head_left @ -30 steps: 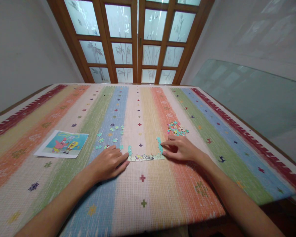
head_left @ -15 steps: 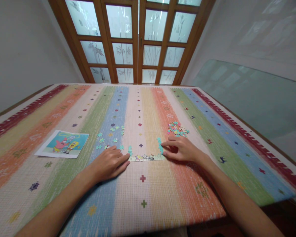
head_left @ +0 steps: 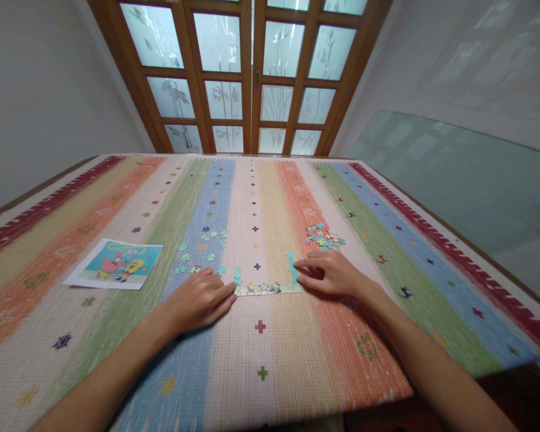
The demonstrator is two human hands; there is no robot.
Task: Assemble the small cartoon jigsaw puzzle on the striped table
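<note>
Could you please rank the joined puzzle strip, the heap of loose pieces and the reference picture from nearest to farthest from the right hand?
From the right hand:
1. Joined puzzle strip, touching, just left.
2. Heap of loose pieces, just beyond.
3. Reference picture, far left.

Cartoon picture (head_left: 114, 264), striped tablecloth (head_left: 270, 360), wooden glazed doors (head_left: 252, 78)

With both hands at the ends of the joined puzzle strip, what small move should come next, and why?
Probably the right hand should reach to the heap of loose pieces just beyond it. The joined strip has only its bottom edge and two short side stubs, and both the right hand and the left hand lie flat, holding no piece.
</note>
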